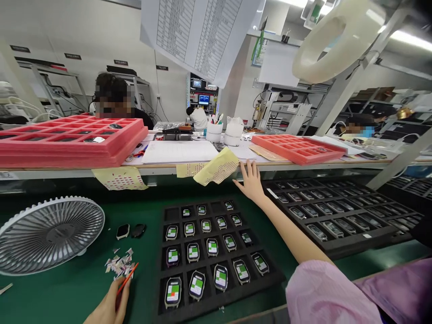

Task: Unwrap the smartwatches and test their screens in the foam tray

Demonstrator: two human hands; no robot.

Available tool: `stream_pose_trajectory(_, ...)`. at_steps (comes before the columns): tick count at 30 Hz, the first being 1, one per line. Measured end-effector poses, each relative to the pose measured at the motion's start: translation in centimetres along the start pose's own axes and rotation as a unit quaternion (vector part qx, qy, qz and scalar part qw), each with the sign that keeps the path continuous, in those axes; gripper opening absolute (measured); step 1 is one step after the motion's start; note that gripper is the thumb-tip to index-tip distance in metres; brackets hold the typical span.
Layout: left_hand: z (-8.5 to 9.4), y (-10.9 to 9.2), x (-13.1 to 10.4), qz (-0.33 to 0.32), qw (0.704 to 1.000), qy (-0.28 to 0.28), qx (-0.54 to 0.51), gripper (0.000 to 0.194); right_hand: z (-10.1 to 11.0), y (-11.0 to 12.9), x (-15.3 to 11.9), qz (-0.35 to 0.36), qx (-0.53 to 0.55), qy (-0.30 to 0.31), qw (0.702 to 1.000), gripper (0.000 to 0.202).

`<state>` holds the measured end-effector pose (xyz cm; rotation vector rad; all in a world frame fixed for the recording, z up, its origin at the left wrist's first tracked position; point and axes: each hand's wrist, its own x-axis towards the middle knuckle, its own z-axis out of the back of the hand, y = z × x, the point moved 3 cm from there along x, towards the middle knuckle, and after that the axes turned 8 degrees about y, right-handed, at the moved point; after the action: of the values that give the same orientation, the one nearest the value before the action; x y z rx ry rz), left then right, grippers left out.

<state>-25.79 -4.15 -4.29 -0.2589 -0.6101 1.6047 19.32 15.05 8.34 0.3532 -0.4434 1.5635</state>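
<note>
My left hand (pixel 113 300) is closed around a thin red stick-like tool (pixel 128 277), its exact kind unclear. The tool's tip is beside a small heap of paper-like scraps (pixel 120 264) on the green mat. My right hand (pixel 251 181) reaches forward with its fingers spread at the shelf edge (pixel 270 168), beside a yellow sheet of small red stickers (pixel 219 167). Between my hands is a black foam tray (pixel 221 308) of smartwatches, most with lit green-and-white screens; one smartwatch (pixel 173 292) also shows a red patch. Two loose watches (pixel 123 231) lie left of the tray.
A grey fan (pixel 60 231) stands at the left. Another black tray (pixel 340 245) of watches lies at the right. Red foam trays (pixel 128 144), papers (pixel 178 152) and white pen cups (pixel 214 133) sit on the shelf. A tape roll (pixel 302 56) hangs upper right; people sit beyond.
</note>
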Motion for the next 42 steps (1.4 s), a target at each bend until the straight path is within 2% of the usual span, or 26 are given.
stream_pose_trajectory(3,-0.4,0.9,0.0,0.009,0.998,0.022,0.067,0.032,-1.8,0.8,-2.3,0.027,0.049,0.017,0.998,0.069)
stream_pose_trajectory(6,-0.7,1.2,-0.1,0.002,0.992,0.032,0.126,0.031,-5.3,1.9,-5.3,0.049,0.152,0.127,0.979,0.065)
stream_pose_trajectory(8,-0.8,1.0,-0.3,-0.01,0.99,0.018,0.14,0.029,-7.7,2.6,-7.1,0.044,0.208,0.213,0.954,0.06)
stream_pose_trajectory(11,-0.3,0.8,-0.6,-0.035,0.99,-0.03,0.132,0.027,-9.9,2.8,-8.2,0.027,0.243,0.251,0.937,0.056)
stream_pose_trajectory(15,1.0,1.3,0.0,-0.034,0.991,-0.092,0.089,0.03,-10.2,1.7,-7.8,0.003,0.3,0.253,0.92,0.054)
stream_pose_trajectory(18,2.0,1.7,0.9,-0.027,0.993,-0.103,0.059,0.031,-9.3,0.6,-7.3,-0.013,0.345,0.238,0.908,0.054)
stream_pose_trajectory(21,2.5,1.0,1.9,-0.049,0.994,-0.099,0.014,0.032,-7.6,0.2,-7.2,-0.023,0.376,0.202,0.904,0.051)
stream_pose_trajectory(25,3.0,-2.7,2.9,-0.172,0.977,-0.129,0.011,0.03,-4.7,1.6,-7.5,0.007,0.407,0.157,0.9,0.037)
stream_pose_trajectory(28,2.9,-7.0,3.5,-0.267,0.955,-0.129,0.025,0.021,-2.5,4.9,-8.5,0.057,0.438,0.177,0.879,0.03)
stream_pose_trajectory(29,2.6,-8.6,3.7,-0.308,0.945,-0.108,0.017,0.02,-1.8,6.3,-8.9,0.08,0.455,0.196,0.865,0.03)
stream_pose_trajectory(33,0.6,-14.1,3.7,-0.461,0.885,-0.06,-0.008,0.019,0.7,12.5,-11.1,0.222,0.549,0.305,0.746,0.05)
stream_pose_trajectory(35,-0.7,-16.0,3.6,-0.511,0.859,-0.036,-0.012,0.021,1.5,14.6,-11.6,0.264,0.56,0.32,0.717,0.044)
stream_pose_trajectory(36,-1.2,-16.6,3.6,-0.527,0.849,-0.023,-0.019,0.022,1.7,15.3,-11.7,0.274,0.556,0.316,0.719,0.037)
stream_pose_trajectory(37,-1.7,-17.1,3.8,-0.536,0.844,-0.013,-0.026,0.023,1.7,15.7,-11.5,0.274,0.538,0.311,0.734,0.03)
stream_pose_trajectory(39,-2.3,-17.6,4.4,-0.533,0.845,0.005,-0.044,0.025,1.2,16.0,-10.8,0.25,0.473,0.305,0.788,0.019)
stream_pose_trajectory(40,-2.4,-17.7,5.1,-0.516,0.855,0.016,-0.05,0.025,0.7,15.8,-10.2,0.228,0.437,0.304,0.815,0.016)
stream_pose_trajectory(42,-2.8,-17.6,7.0,-0.445,0.893,0.053,-0.04,0.029,-0.5,15.2,-8.8,0.177,0.381,0.299,0.857,0.015)
